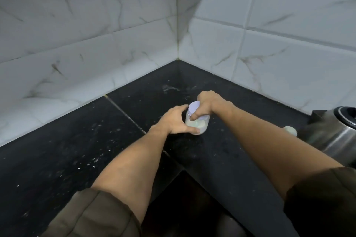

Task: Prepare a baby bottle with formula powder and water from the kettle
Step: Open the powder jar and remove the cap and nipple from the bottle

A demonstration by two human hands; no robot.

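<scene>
Head view. Formula jar (202, 123) stands on the black counter (77, 150) near the corner, with the kettle (335, 134) at the right edge. Your left hand (176, 121) wraps the jar body and your right hand (209, 104) curls over the lid (193, 108). Likely step: unscrewing. Next: brace, twist, keep it upright.

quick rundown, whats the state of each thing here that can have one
jar: upright on the counter, pale powder inside
lid: on the jar; tight or loose, cannot tell
left hand: holds the jar body
right hand: grips the lid from above
kettle: standing at the right edge, partly out of frame; open or closed unclear
counter: flecked with white specks
</scene>
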